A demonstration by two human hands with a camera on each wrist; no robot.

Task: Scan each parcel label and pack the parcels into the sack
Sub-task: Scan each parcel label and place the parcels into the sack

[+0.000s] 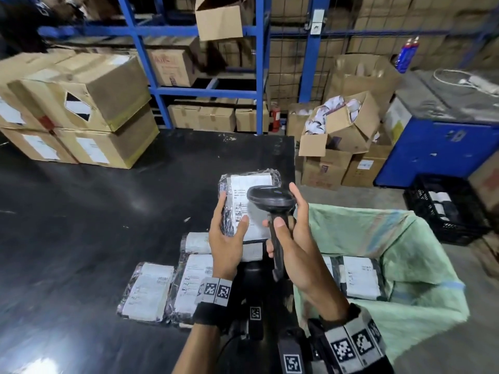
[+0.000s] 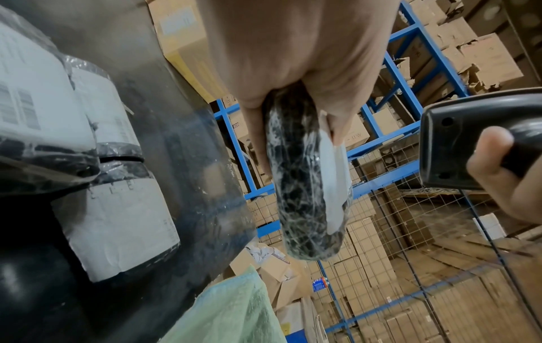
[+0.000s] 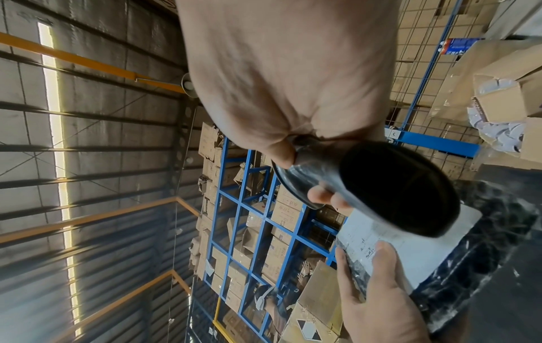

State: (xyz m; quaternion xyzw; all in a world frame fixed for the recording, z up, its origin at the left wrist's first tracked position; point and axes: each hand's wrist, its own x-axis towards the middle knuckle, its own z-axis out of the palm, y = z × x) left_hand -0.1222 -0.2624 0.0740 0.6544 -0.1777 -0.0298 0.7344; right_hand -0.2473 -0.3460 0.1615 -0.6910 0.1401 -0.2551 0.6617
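Note:
My left hand (image 1: 229, 233) grips a dark plastic-wrapped parcel (image 1: 249, 182) with a white label, lifted above the black table (image 1: 81, 211); the thumb lies on the label. My right hand (image 1: 291, 238) grips the handle of a black barcode scanner (image 1: 270, 201), whose head sits over the parcel's label. In the left wrist view the parcel (image 2: 305, 185) shows edge-on, pinched between thumb and fingers. In the right wrist view the scanner head (image 3: 396, 185) hovers above the label (image 3: 396, 246). Several more labelled parcels (image 1: 148, 290) lie on the table. The green sack (image 1: 405, 255) stands open at right with a parcel (image 1: 359, 276) inside.
Stacked cardboard boxes (image 1: 81, 103) sit on the table's far left. Blue shelving (image 1: 205, 90) with boxes stands behind. Open boxes (image 1: 340, 130), a blue machine (image 1: 442, 141) and a black crate (image 1: 442, 206) are on the floor at right.

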